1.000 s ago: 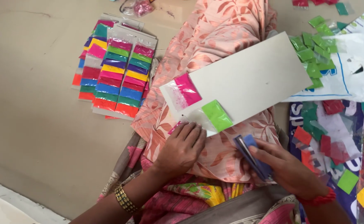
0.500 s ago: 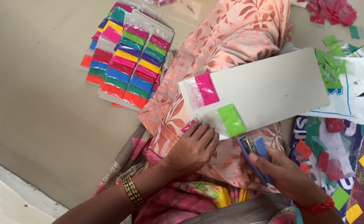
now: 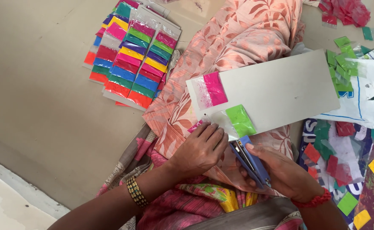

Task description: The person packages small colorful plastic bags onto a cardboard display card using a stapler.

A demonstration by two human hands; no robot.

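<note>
My right hand (image 3: 287, 172) is clenched round a blue stapler (image 3: 251, 159), its nose at the near edge of the grey card (image 3: 281, 89) just above my hands. My left hand (image 3: 200, 149) lies loose, fingertips pressing a green powder sachet (image 3: 240, 120) to the card. A pink sachet (image 3: 212, 88) sits on the card beyond it. Filled cards (image 3: 131, 55) lie well left.

blue stapler (image 3: 250, 161) clamped at grey card's (image 3: 281, 87) lower edge, green packet (image 3: 240, 120) beside pink packet (image 3: 215, 88) on it
</note>
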